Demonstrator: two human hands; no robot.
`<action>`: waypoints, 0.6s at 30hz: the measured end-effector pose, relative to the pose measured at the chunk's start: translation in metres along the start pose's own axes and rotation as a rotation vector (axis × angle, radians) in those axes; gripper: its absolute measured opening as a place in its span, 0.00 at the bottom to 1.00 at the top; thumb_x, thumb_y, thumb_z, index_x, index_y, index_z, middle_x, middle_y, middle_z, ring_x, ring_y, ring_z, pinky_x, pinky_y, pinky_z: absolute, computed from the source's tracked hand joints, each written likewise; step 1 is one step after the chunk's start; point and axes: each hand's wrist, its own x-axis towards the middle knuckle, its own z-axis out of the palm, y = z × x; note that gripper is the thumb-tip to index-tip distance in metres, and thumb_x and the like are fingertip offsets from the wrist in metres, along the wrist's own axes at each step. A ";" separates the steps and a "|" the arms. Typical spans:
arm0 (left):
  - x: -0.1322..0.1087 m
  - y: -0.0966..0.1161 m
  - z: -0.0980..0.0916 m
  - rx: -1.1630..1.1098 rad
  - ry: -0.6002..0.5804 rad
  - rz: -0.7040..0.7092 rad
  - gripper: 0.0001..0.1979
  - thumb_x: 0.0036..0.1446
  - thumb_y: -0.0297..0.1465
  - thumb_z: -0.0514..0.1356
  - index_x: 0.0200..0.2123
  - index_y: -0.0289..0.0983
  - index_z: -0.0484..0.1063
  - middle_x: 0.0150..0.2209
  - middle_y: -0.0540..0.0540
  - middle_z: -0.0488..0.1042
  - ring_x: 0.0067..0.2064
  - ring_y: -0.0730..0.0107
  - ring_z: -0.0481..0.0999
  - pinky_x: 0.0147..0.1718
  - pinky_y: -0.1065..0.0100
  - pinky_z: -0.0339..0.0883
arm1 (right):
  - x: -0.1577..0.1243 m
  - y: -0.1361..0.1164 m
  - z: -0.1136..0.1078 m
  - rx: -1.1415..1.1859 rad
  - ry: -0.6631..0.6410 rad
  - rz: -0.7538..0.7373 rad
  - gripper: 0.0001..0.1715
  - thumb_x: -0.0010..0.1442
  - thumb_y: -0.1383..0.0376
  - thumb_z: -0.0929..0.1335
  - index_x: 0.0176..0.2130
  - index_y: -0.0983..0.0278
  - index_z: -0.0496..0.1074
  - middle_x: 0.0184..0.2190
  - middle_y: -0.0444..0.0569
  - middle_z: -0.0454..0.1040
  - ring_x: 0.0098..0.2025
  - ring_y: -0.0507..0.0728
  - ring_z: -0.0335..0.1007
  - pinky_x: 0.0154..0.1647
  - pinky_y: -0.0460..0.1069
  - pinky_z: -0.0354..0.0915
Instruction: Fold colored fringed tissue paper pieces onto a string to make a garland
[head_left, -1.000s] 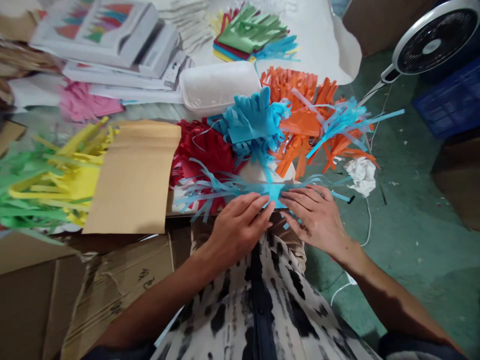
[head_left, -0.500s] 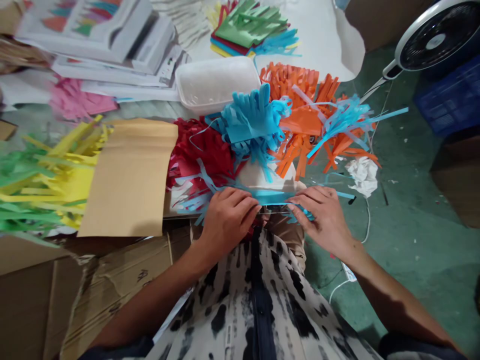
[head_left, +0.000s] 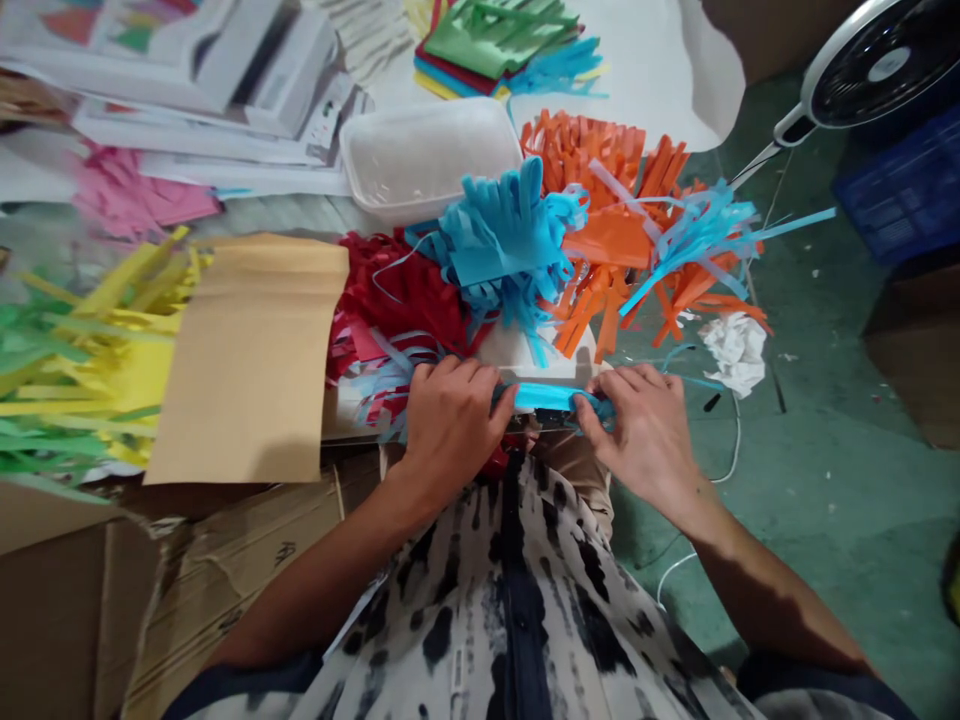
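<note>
My left hand point(head_left: 454, 430) and my right hand point(head_left: 641, 435) pinch the two ends of a rolled band of blue fringed paper point(head_left: 551, 398) above my lap. Its loose fringe is partly hidden under my fingers. Just beyond my hands lie a bunch of blue fringed paper point(head_left: 502, 250), orange fringed paper point(head_left: 607, 200) and red fringed paper point(head_left: 397, 295). Further left, a kraft paper sheet point(head_left: 247, 360) lies over yellow fringed paper point(head_left: 112, 370).
A white foam tray point(head_left: 427, 150) and stacked coloured paper point(head_left: 487, 40) sit behind the fringes, beside printed papers point(head_left: 225, 110). Crumpled white paper point(head_left: 739, 350) lies to the right. Cardboard point(head_left: 67, 600) is at lower left. A fan point(head_left: 862, 70), blue crate point(head_left: 907, 190) and green floor point(head_left: 825, 500) are at right.
The flat, spread blue strip is now rolled into a tighter band. My hands have drawn closer together around it, and the view has shifted slightly.
</note>
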 end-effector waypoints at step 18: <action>-0.026 -0.042 0.002 -0.146 0.158 0.558 0.16 0.69 0.23 0.58 0.54 0.43 0.77 0.55 0.50 0.83 0.58 0.62 0.80 0.70 0.45 0.53 | -0.043 0.015 0.008 -0.124 0.166 -0.340 0.28 0.69 0.71 0.67 0.64 0.52 0.70 0.60 0.43 0.79 0.58 0.63 0.73 0.50 0.61 0.55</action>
